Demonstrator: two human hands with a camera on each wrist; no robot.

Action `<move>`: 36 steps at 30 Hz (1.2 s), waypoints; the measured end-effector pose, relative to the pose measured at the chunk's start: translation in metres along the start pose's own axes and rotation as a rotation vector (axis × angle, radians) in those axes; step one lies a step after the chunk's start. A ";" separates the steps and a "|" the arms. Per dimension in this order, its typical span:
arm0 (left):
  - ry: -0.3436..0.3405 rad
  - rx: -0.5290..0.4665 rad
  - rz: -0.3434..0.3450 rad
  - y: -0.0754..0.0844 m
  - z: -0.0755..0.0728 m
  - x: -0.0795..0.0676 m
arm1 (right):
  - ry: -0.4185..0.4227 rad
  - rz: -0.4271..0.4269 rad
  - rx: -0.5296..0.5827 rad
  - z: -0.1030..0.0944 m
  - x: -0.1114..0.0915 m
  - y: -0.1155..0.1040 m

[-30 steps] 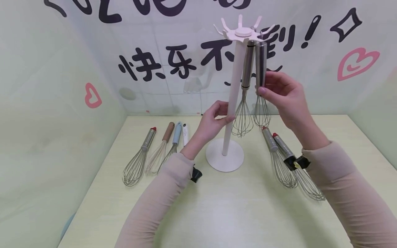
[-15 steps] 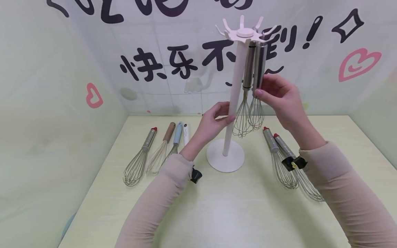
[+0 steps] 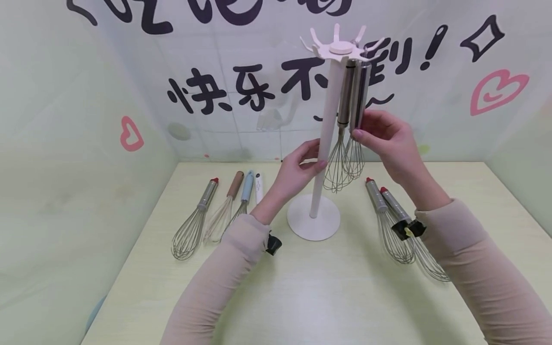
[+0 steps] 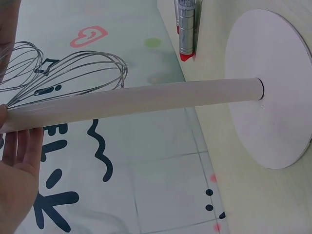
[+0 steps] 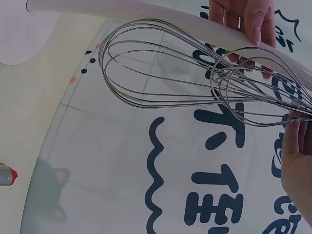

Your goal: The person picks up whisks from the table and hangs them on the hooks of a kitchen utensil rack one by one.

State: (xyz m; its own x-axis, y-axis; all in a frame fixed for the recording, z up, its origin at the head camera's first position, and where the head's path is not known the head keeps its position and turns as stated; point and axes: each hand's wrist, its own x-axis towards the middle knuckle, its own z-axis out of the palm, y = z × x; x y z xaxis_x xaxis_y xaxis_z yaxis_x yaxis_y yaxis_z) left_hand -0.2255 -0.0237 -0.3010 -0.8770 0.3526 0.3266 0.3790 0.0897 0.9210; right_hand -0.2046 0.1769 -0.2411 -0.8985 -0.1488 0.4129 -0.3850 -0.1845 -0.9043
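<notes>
In the head view a white hanging rack (image 3: pixel 329 110) with upturned hooks stands on a round base. My left hand (image 3: pixel 297 167) holds its pole, fingers behind and thumb in front; the left wrist view shows the fingers (image 4: pixel 29 146) at the pole too. Two steel-handled whisks hang from neighbouring hooks. My right hand (image 3: pixel 390 139) pinches the lower handle of the outer whisk (image 3: pixel 360 96). Beside the pole hangs the inner whisk (image 3: pixel 346 98), untouched by that hand. In the right wrist view the wire loops (image 5: pixel 161 68) of both whisks overlap.
Left on the table (image 3: pixel 276 297) lie a red-tipped steel whisk (image 3: pixel 196 215), a brown-handled whisk (image 3: pixel 235 184), a blue-handled whisk (image 3: pixel 247 187) and a white handle (image 3: pixel 258 187). Two red-tipped whisks (image 3: pixel 381 206) lie at right, partly under my right wrist. A printed wall backs the table.
My right hand has shifted slightly left and down, and the lower end of the outer whisk has swung toward the inner one. My left hand stays on the pole.
</notes>
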 end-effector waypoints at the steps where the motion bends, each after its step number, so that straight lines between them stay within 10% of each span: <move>1: -0.001 -0.002 -0.002 0.000 0.000 0.000 | -0.001 0.003 -0.003 0.000 0.000 0.000; 36: 0.016 0.121 -0.027 0.001 0.000 0.002 | 0.004 0.049 -0.018 -0.029 -0.011 0.016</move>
State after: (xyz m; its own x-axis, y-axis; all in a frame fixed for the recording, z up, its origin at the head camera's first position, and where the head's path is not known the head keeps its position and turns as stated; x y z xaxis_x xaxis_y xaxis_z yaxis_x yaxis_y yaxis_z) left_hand -0.2272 -0.0228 -0.2998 -0.8914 0.3338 0.3065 0.3876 0.2111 0.8974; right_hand -0.2072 0.2037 -0.2637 -0.9171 -0.1534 0.3679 -0.3443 -0.1601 -0.9251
